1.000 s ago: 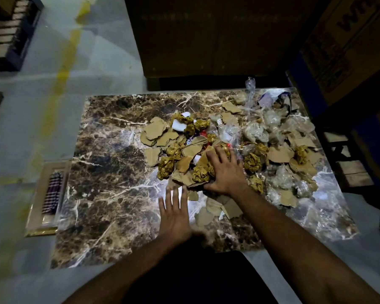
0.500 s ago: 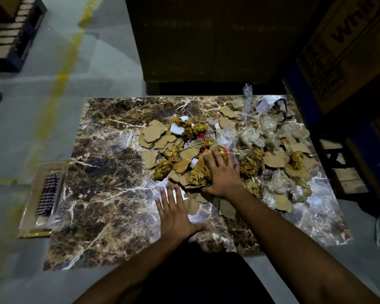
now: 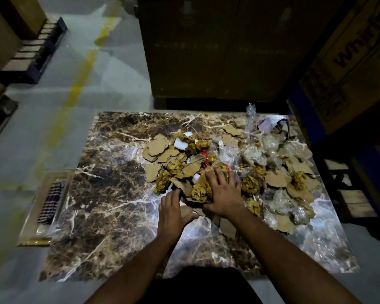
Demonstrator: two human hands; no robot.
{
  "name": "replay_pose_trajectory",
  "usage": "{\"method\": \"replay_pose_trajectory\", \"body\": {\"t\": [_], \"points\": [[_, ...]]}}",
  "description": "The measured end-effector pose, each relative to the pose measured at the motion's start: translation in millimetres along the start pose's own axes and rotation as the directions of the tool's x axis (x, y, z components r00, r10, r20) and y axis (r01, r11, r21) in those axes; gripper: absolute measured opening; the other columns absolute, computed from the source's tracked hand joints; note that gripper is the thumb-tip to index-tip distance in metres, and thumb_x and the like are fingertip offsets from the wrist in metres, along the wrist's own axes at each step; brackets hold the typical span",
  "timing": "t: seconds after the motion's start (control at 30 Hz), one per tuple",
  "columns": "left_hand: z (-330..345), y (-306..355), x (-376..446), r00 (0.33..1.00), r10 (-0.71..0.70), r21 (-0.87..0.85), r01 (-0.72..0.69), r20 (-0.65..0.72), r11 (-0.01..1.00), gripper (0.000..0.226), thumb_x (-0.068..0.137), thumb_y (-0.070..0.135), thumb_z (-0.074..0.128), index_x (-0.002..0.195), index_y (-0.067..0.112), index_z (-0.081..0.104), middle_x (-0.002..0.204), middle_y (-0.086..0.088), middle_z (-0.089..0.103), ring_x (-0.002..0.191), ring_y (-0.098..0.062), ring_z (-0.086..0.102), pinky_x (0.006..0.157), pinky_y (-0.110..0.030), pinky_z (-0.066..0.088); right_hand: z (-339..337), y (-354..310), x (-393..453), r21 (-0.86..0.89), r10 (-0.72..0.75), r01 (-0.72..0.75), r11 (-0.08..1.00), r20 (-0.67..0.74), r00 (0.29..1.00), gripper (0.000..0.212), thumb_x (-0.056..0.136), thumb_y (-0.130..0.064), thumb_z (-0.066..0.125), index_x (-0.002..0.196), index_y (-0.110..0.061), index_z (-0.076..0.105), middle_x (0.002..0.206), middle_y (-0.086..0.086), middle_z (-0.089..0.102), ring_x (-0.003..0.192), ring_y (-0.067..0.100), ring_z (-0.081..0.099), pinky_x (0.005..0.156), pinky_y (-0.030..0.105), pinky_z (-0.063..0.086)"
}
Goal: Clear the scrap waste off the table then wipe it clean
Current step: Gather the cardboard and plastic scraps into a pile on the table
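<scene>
Dim warehouse floor and tall cardboard cartons surrounded the marble-patterned table (image 3: 110,194), whose left half lay bare while the scrap waste (image 3: 228,167) covered the middle and the right side, out to the far right corner.

Half a second before, your left hand (image 3: 172,212) had rested flat on the bare marble, a little short of the heap, toward the near edge. Now it had slid forward: its fingers, loosely bent rather than clenched, touched the near fringe of the torn cardboard pieces (image 3: 157,147), and its thumb lay on a loose brown scrap. It pinched nothing that I could see. Your right hand (image 3: 223,191) had stayed where it was, fingers spread and pressed flat on top of the crumpled yellow paper balls (image 3: 199,191) and cardboard in the middle of the table.

That closing-in suggested the two hands were about to cup a first bunch between them. As far as I could judge, clearing had barely begun: the clear plastic wrap (image 3: 279,205) toward the right edge lay untouched, and nothing had left the table. Off the left edge sat a tray (image 3: 51,178) with a checked cloth (image 3: 52,199) in it, probably meant for the wiping, which remained well ahead of you.
</scene>
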State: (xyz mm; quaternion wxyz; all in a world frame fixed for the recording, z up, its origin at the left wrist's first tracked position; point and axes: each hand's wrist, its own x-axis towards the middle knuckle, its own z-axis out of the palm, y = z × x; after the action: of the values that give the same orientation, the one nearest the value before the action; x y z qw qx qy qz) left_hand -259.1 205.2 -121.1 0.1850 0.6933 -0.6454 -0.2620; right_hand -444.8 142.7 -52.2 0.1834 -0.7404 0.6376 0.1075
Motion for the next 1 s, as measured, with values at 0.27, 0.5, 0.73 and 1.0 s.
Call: {"method": "replay_pose_trajectory", "body": {"t": [0.27,0.5,0.73,1.0], "points": [[-59,-19,20,0.989,0.047,-0.050,-0.055,-0.143,0.997,0.112,0.056,0.081,0.069,0.147,0.030,0.027,0.139,0.001,0.030,0.126,-0.026,0.033,0.107,-0.051,0.037,-2,1,3,-0.003,0.004,-0.004,1.000,0.002,1.000,0.121,0.068,-0.066,0.075,0.157,-0.035,0.000,0.169,-0.001,-0.003,0.152,0.047,-0.002,0.117,0.070,0.017],[-106,-59,150,0.988,-0.145,-0.114,0.138,-0.049,0.984,0.088,0.092,0.079,0.021,0.160,0.024,0.017,0.163,-0.011,0.026,0.150,-0.034,0.019,0.118,-0.056,0.022,1,3,5,0.001,0.007,-0.007,1.000,0.017,1.000,0.124,0.068,-0.067,0.076,0.157,-0.036,-0.004,0.169,-0.003,-0.007,0.152,0.046,-0.004,0.118,0.071,0.016],[-71,-54,187,0.980,-0.136,0.072,0.126,0.145,0.989,0.087,0.093,0.075,-0.006,0.160,0.026,0.017,0.169,0.000,0.012,0.156,-0.024,0.004,0.126,-0.050,0.004,1,3,8,-0.004,0.018,-0.018,1.000,0.015,1.000,0.124,0.068,-0.066,0.074,0.157,-0.038,-0.007,0.168,-0.004,-0.008,0.152,0.045,-0.004,0.118,0.069,0.015],[-39,-15,145,0.982,0.046,-0.121,-0.024,0.184,0.992,0.062,0.100,0.052,0.022,0.156,0.028,0.033,0.164,-0.002,0.030,0.151,-0.027,0.019,0.123,-0.047,0.016,-4,-1,7,-0.036,0.020,-0.018,0.999,0.038,0.999,0.126,0.071,-0.065,0.076,0.158,-0.035,-0.010,0.168,-0.003,-0.013,0.152,0.046,-0.008,0.119,0.070,0.011]]}}
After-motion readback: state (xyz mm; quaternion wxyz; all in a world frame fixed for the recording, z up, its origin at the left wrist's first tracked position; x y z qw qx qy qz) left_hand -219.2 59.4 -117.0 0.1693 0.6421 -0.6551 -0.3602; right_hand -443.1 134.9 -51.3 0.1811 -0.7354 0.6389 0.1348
